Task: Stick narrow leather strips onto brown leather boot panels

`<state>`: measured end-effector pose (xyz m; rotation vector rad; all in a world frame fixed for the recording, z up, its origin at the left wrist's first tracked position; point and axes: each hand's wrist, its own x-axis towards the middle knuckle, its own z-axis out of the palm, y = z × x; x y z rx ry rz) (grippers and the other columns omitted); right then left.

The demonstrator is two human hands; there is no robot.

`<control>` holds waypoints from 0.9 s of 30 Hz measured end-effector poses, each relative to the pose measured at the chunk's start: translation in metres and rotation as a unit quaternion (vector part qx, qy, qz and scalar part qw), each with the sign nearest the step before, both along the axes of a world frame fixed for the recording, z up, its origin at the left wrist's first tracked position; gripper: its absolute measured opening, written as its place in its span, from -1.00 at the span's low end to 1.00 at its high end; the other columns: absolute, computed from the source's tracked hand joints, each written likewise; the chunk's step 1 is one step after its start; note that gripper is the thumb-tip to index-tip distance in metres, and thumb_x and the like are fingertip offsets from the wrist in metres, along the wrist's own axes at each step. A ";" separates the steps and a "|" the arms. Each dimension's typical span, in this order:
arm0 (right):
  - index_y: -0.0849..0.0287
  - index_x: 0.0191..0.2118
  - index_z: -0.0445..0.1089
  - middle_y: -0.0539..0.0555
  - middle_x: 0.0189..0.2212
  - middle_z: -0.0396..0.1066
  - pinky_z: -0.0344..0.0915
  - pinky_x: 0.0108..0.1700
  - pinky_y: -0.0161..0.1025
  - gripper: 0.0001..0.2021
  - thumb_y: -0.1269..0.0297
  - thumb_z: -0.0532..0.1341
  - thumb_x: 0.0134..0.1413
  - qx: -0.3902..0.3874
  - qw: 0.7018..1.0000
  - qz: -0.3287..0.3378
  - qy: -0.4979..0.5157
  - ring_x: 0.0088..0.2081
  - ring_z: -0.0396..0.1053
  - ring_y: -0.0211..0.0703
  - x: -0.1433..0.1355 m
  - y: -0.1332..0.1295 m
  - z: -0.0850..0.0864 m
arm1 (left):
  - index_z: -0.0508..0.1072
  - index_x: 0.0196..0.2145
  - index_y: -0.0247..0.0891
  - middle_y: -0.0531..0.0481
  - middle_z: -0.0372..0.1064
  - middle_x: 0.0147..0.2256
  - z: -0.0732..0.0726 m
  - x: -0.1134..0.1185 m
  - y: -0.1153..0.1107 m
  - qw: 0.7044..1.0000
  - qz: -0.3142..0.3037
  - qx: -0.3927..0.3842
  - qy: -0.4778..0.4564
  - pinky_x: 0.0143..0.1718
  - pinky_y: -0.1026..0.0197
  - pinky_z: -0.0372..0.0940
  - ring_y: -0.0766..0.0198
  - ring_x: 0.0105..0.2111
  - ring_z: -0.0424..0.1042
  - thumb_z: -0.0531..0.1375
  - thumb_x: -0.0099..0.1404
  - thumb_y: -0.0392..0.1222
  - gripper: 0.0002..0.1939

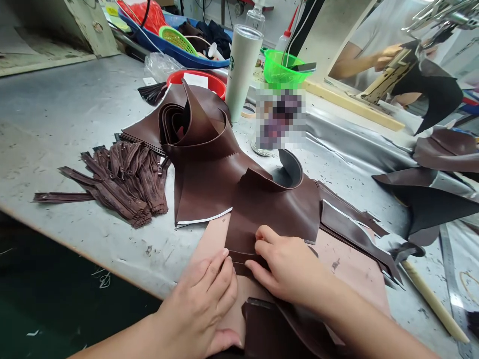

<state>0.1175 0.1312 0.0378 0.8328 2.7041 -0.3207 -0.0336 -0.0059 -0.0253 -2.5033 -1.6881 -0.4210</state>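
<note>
A dark brown leather piece (pixel 271 212) lies in front of me on a pinkish board (pixel 352 259), its far end curled up. My left hand (pixel 205 294) is flat on the board, fingers stretched out, with the fingertips at the left corner of the leather's folded near edge. My right hand (pixel 284 259) has curled fingers and its thumb on the same edge strip, closed on the leather; the exact grip is partly hidden. Nearer to me lies another dark brown leather piece (pixel 262 324), partly under my right forearm.
Brown zippers (pixel 127 179) lie in a heap at left, beside stacked, curled leather pieces (pixel 209 164). Behind stand a white tumbler (pixel 243 70), a red basin (pixel 217 86) and a green basket (pixel 284 70). A wooden handle (pixel 434 299) and metal ruler (pixel 451 279) lie at right. A co-worker's arm (pixel 359 62) shows beyond.
</note>
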 end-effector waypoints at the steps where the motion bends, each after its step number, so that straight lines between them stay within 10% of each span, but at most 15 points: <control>1: 0.19 -0.44 0.31 0.02 -0.30 0.26 0.00 -0.48 -0.29 -0.76 0.20 0.03 0.13 -0.002 1.000 -0.008 0.000 -0.55 0.16 -0.35 0.006 0.003 0.002 | 0.35 -0.04 -0.38 -0.25 0.28 0.02 -0.001 0.001 0.000 1.000 -0.001 0.001 0.000 0.13 0.05 -0.15 0.00 0.12 0.12 -0.06 0.15 0.35 -0.25; 8: 0.17 -0.40 0.36 0.04 -0.25 0.25 0.11 -0.38 -0.27 -0.76 0.27 -0.01 0.16 -0.034 0.999 -0.008 -0.025 -0.48 0.21 -0.33 0.020 0.020 0.014 | 0.34 0.00 -0.19 -0.03 0.08 0.18 0.000 0.003 0.001 0.999 0.017 -0.034 -0.010 0.10 0.04 -0.10 0.03 0.20 -0.06 -0.07 0.08 0.44 -0.23; 16: 0.18 -0.39 0.36 0.04 -0.27 0.27 -0.01 -0.51 -0.28 -0.79 0.23 0.05 0.16 0.007 0.999 0.003 -0.050 -0.52 0.22 -0.34 0.015 0.023 0.008 | 0.30 0.07 -0.23 -0.04 0.17 0.13 0.001 0.006 0.023 0.999 -0.045 0.011 0.018 -0.04 0.03 0.00 -0.01 -0.04 0.19 -0.07 0.06 0.45 -0.16; 20: 0.17 -0.47 0.30 0.03 -0.45 0.29 -0.01 -0.51 -0.29 -0.76 0.11 0.14 0.05 0.018 0.994 -0.093 -0.051 -0.52 0.23 -0.27 0.032 0.033 0.013 | 0.32 0.04 -0.28 -0.07 0.26 0.07 0.014 0.005 0.039 0.995 -0.099 0.005 0.011 -0.10 0.06 0.04 0.10 -0.16 0.25 0.01 0.16 0.29 -0.32; 27: 0.15 -0.45 0.29 -0.04 -0.54 0.32 0.15 -0.43 -0.31 -0.82 0.15 0.12 0.02 -0.190 0.930 -0.295 0.113 -0.46 0.24 -0.24 0.071 0.053 0.002 | 0.42 -0.26 -0.24 -0.09 0.28 0.04 0.023 0.006 0.065 0.984 -0.173 -0.038 -0.012 -0.26 0.11 0.10 0.15 -0.23 0.28 0.11 0.12 -0.04 -0.71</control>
